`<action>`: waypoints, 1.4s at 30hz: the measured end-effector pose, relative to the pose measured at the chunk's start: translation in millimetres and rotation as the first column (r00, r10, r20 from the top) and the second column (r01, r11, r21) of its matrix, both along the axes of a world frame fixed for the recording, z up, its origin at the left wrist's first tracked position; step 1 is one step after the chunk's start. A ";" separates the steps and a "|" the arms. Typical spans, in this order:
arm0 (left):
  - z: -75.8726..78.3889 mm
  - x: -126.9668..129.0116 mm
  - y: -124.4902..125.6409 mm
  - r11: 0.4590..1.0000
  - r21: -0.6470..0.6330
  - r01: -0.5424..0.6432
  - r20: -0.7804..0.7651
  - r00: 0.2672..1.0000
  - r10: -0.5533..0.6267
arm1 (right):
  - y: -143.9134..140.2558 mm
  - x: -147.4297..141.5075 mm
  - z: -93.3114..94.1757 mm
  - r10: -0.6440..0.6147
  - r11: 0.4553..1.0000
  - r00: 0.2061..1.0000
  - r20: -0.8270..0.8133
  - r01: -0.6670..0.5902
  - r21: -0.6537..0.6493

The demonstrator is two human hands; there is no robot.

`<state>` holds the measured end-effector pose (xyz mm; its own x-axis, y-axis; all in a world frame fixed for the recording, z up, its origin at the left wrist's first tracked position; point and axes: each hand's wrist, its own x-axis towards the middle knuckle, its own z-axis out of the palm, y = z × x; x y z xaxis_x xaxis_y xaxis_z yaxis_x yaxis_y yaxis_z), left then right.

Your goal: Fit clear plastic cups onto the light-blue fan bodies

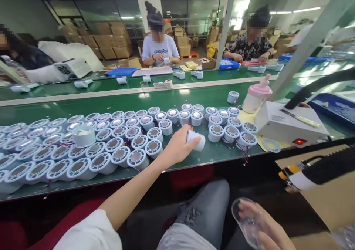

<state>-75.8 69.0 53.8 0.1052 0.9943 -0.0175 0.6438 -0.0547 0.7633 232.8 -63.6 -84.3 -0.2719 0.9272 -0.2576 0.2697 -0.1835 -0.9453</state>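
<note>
My left hand (pixel 179 146) reaches over the green conveyor belt (pixel 166 100) and grips one white round lamp housing (pixel 197 139), lifted slightly at the near edge of the crowd. Several identical white housings (pixel 119 139) with shiny centres and thin wires stand packed across the belt to the left and behind. My right hand (pixel 266 227) is low over my lap at the bottom right and holds a clear round plastic lens (pixel 245 220).
A white box with a red lit switch (pixel 288 126) sits right of the housings, a pink-capped bottle (pixel 256 96) behind it. A black-and-yellow tool (pixel 313 172) lies on cardboard at right. Three people sit across the far belt among cartons.
</note>
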 end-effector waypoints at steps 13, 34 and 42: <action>-35.2 48.1 -37.3 0.767 -0.109 0.632 0.276 0.761 -0.587 | 28.3 -39.9 84.1 0.034 0.891 0.883 0.468 -0.239 0.386; -63.7 54.2 -64.4 0.759 -0.226 0.611 0.748 0.608 -0.267 | 10.3 -24.8 78.0 -0.039 0.923 0.999 -0.011 0.040 0.382; -53.4 46.6 -68.1 0.728 -0.148 0.669 0.718 0.580 -0.386 | 2.0 -24.5 76.8 -0.015 0.935 0.996 -0.088 0.045 0.351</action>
